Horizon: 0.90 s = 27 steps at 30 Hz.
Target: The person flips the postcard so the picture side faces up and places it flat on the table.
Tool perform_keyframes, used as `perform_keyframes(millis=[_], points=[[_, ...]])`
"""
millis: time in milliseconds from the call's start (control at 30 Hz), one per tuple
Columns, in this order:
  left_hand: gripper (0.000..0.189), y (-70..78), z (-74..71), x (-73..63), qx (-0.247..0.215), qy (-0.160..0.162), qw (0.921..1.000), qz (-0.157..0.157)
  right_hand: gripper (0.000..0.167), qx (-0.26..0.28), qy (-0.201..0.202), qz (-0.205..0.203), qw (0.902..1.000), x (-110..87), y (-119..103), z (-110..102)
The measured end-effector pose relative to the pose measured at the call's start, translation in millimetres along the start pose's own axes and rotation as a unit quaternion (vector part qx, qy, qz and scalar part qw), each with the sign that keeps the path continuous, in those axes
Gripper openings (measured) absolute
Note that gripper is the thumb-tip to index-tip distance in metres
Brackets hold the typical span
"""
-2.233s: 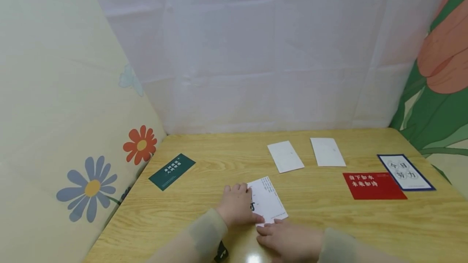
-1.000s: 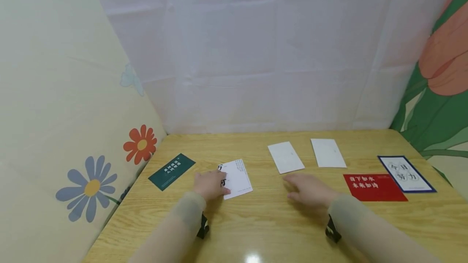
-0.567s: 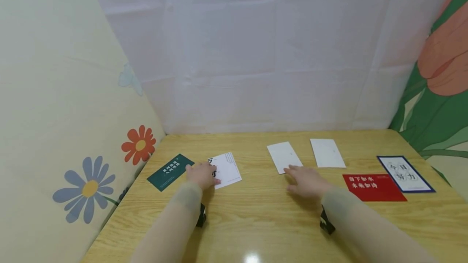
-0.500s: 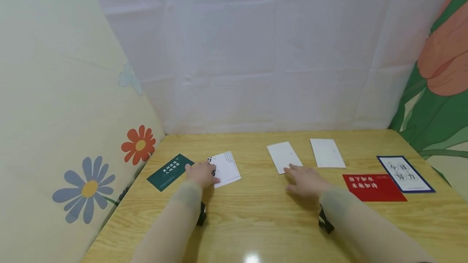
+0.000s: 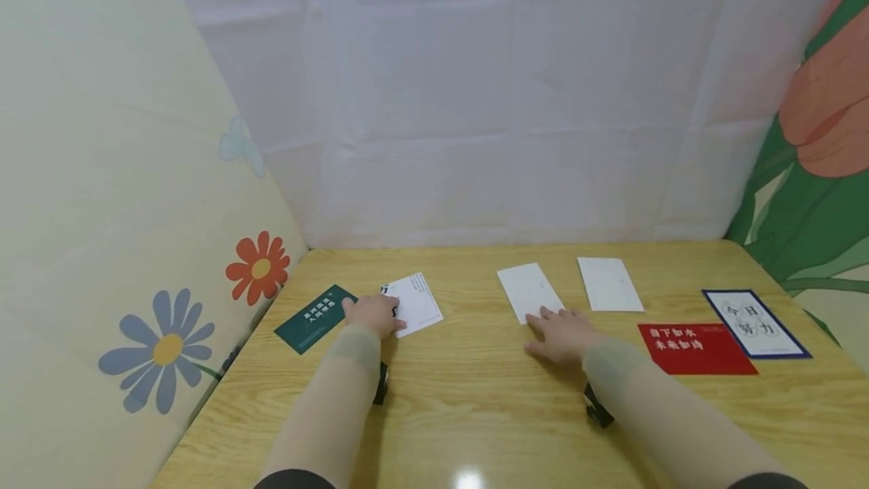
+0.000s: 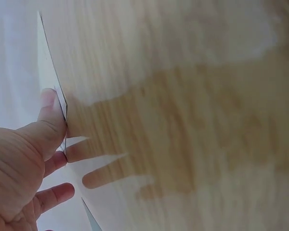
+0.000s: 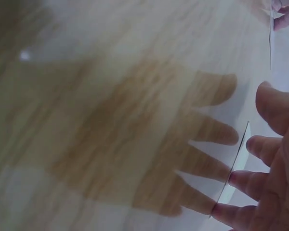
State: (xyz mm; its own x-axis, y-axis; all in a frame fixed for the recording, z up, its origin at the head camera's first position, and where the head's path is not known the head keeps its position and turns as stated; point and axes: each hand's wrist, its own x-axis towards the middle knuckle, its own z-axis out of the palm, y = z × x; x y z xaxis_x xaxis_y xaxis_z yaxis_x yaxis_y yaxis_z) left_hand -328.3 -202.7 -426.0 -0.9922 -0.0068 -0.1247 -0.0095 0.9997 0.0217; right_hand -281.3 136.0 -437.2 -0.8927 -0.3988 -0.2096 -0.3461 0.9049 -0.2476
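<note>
A white card with black characters (image 5: pixel 417 302) lies on the wooden table (image 5: pixel 468 413), left of centre. My left hand (image 5: pixel 370 314) rests over its left part, covering some print, with thumb and fingertips touching it. In the left wrist view the thumb (image 6: pixel 49 108) lies on the card (image 6: pixel 50 72). Just left of this hand lies a dark green card (image 5: pixel 315 319) with white writing. My right hand (image 5: pixel 565 334) has fingertips on the near edge of a plain white card (image 5: pixel 529 291). In the right wrist view several fingertips meet that card's edge (image 7: pixel 238 156).
Another plain white card (image 5: pixel 609 284) lies to the right, farther back. A red card (image 5: pixel 702 349) partly overlaps or adjoins a blue-bordered card (image 5: pixel 756 323) at the right. White cloth (image 5: pixel 434 96) hangs behind the table, and a flowered panel (image 5: pixel 170 195) stands at left.
My left hand has carried or slid the printed card from the near centre to beside the green card. My right hand has left it and moved to the plain white card's near edge.
</note>
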Motion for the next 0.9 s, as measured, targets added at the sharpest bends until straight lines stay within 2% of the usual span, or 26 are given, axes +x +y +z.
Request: perform_keyframes(millis=[133,367,600,733,900], points=[[0.059,0.8,-2.0,0.6,-0.007,-0.004,0.9999,-0.008,0.062,-0.015,0.0,-0.007,0.9999,-2.6,1.9,2.0],[0.06,-0.9,-1.6,1.0,-0.007,-0.011,0.9999,-0.01,0.06,-0.035,-0.002,-0.047,0.9983,-16.5,6.0,5.1],[0.059,0.4,-0.5,3.4,-0.006,-0.014,0.9998,-0.012,0.061,-0.031,0.007,-0.087,0.9958,-31.8,14.2,7.7],[0.059,0.1,0.2,4.2,-0.005,-0.016,0.9998,-0.014,0.061,-0.029,-0.001,-0.102,0.9944,-39.0,15.4,8.6],[0.059,-1.7,-0.6,3.5,-0.01,-0.018,0.9997,-0.015,0.058,-0.032,-0.006,-0.14,0.9896,-48.3,16.8,9.8]])
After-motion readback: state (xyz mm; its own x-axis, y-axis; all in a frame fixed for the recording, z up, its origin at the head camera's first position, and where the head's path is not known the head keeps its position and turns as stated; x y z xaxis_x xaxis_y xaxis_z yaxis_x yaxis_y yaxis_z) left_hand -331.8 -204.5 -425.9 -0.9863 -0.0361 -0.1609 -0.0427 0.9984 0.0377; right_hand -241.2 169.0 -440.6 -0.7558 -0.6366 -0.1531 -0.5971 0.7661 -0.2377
